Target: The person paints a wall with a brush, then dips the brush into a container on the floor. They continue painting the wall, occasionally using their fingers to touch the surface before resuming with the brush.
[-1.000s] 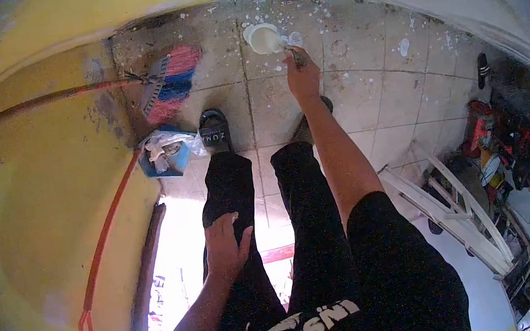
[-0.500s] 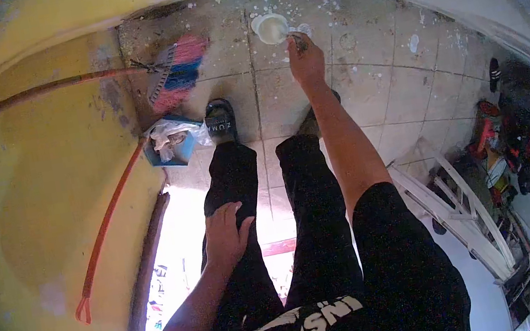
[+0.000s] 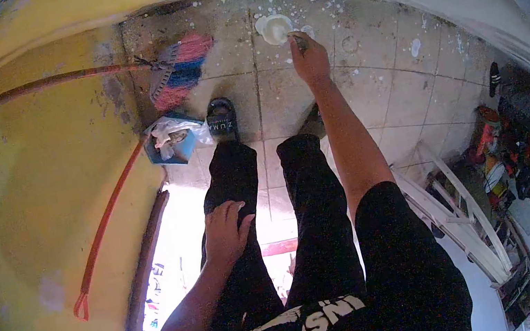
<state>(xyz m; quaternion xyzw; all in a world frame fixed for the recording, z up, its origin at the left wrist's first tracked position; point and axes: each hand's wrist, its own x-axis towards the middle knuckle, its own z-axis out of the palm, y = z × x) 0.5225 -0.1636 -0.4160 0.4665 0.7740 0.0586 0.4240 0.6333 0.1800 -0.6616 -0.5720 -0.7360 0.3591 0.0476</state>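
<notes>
My right hand (image 3: 309, 58) reaches down to a small white container (image 3: 275, 28) on the tiled floor, which holds something whitish. The fingers are pinched together at the container's near right edge. Whatever is between them is too small to make out. White blotches lie right beside the container. My left hand (image 3: 225, 231) rests with its fingers stretched out on my left trouser leg (image 3: 235, 177), near the knee, and holds nothing.
A mop with a pink and blue head (image 3: 184, 70) lies left of the container. Near my sandal (image 3: 221, 118) is a blue dustpan (image 3: 171, 149) with plastic bags and a red handle. At right are a wooden ladder-like frame (image 3: 459, 217) and piled clutter (image 3: 512, 155). White splashes dot the floor (image 3: 380, 97).
My right hand has turned slightly at the container's edge, and the view has shifted a little. My left hand stays on my leg.
</notes>
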